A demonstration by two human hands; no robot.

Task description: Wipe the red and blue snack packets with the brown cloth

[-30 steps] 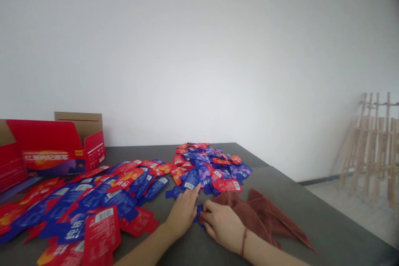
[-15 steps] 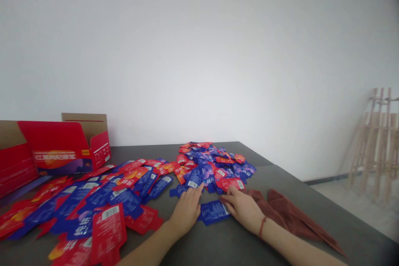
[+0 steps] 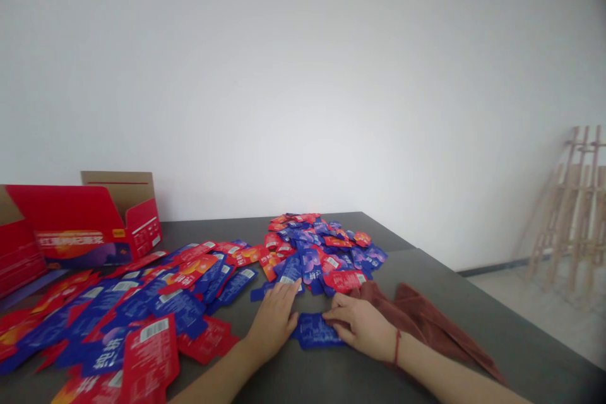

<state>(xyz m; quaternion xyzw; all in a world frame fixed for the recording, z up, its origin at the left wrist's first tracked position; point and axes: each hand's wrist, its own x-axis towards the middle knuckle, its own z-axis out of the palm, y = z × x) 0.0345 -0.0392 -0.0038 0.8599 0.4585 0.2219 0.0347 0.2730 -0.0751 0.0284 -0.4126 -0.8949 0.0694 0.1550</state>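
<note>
A flat blue pouch [image 3: 315,332] with pale print lies on the dark table between my hands. My right hand [image 3: 362,324], with a red string at the wrist, has its fingers bent and closed over the pouch's right end. My left hand [image 3: 273,317] lies palm down with its fingers stretched forward; its thumb is beside the pouch's left end. Its fingertips reach the lower edge of another blue pouch [image 3: 290,269] at the near side of the far pile. A red pouch [image 3: 344,281] lies just beyond my right hand.
Many red and blue pouches [image 3: 182,309] overlap on the left. Behind them stands an open red carton [image 3: 78,227]. A brown cloth [image 3: 426,322] lies right of my right hand. The table's right edge [image 3: 497,306] slants toward me. Wooden racks [image 3: 575,214] lean by the wall.
My right hand has come slightly nearer and left, and the blue pouch between my hands sits a little closer to me. The whole view has shifted slightly.
</note>
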